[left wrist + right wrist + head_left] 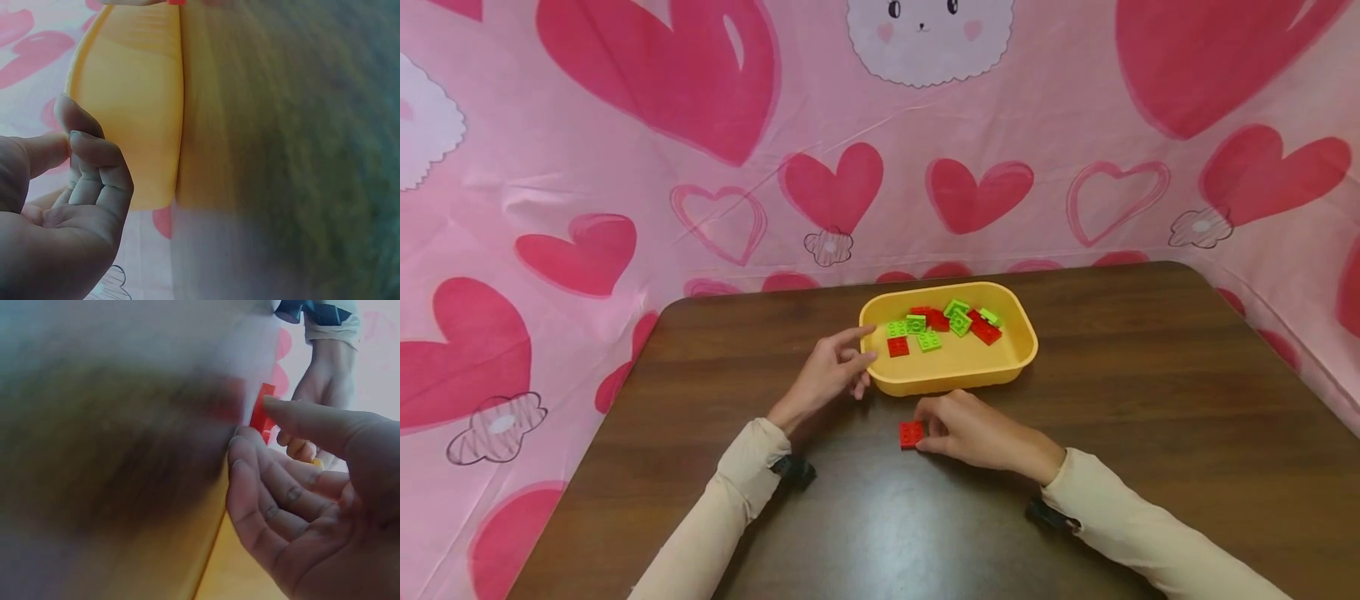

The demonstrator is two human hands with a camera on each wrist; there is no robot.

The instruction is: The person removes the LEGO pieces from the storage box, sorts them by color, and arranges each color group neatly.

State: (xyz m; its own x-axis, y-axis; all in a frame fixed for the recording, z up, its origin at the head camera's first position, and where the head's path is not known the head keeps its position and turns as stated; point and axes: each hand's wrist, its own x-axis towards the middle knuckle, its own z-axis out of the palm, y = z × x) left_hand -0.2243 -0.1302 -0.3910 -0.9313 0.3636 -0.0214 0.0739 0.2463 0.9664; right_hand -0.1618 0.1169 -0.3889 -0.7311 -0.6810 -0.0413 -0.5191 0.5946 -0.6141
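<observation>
My right hand [966, 429] pinches a red toy building brick [912, 434] with studs on top, close over the table in front of the tray. From the right wrist view, the thumb [306, 422] lies against the red brick [259, 407], and the other fingers curl beneath. At the left end of the yellow tray [955, 385], my left hand [831, 371] has two fingers stretched out with tips right at the rim. Its remaining fingers bend loosely, as the left wrist view shows beside the tray wall [144, 125].
Inside the tray lie several green bricks [929, 340] and several red bricks [898, 347]. The tray stands on a dark wooden table [1150, 375]. Behind the table hangs a pink cloth [902, 125] printed with hearts.
</observation>
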